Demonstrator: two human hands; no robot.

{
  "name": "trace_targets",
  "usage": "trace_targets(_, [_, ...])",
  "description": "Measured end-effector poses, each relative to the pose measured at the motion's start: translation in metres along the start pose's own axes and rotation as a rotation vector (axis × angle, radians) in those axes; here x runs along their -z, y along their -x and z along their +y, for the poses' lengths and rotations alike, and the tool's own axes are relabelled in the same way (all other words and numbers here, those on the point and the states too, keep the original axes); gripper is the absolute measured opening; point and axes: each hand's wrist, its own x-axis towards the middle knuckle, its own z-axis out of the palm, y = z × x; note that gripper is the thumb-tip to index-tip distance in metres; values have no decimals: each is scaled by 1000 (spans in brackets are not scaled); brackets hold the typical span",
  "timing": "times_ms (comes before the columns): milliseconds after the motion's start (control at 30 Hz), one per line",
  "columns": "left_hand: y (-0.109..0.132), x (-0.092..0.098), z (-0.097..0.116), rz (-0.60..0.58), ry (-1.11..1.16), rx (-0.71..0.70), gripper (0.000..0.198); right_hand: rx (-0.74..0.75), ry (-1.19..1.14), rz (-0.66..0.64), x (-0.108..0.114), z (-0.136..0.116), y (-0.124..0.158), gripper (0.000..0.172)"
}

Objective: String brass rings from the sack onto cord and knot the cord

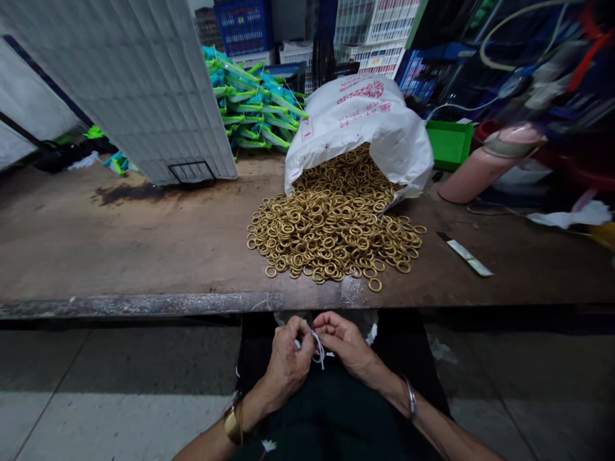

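My left hand (290,356) is closed in a pinch in front of the table edge, above my lap. A short looped piece of white string (319,352) hangs from its fingertips. My right hand (346,344) meets it from the other side, its thumb and fingertips pressed together on the string. Just beyond both hands, a pile of gold-coloured rings (331,240) spreads over the table. The rings spill from the mouth of a white sack (355,121) with red print, which lies on its side. Fingers partly hide the string's upper end.
On the brown table (120,250) a utility knife (465,253) lies right of the rings. A pink bottle (490,160) and a green tray (449,142) stand behind it. A tall grey panel (144,83) rises at left, beside stacked green and blue pieces (259,109). Crates (245,25) fill the back.
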Motion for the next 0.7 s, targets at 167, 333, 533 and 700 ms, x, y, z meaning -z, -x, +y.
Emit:
trace_targets(167, [0, 1, 1, -39, 30, 1, 11, 16, 56, 65, -1, -5, 0, 27])
trace_targets(333, [1, 2, 5, -67, 58, 32, 11, 108, 153, 113, 0, -3, -2, 24])
trace_targets(533, [0, 0, 2, -56, 57, 33, 11, 192, 334, 157, -2, -3, 0, 18])
trace_targets(700, [-1, 0, 1, -65, 69, 44, 11, 262, 520, 131, -2, -5, 2, 13])
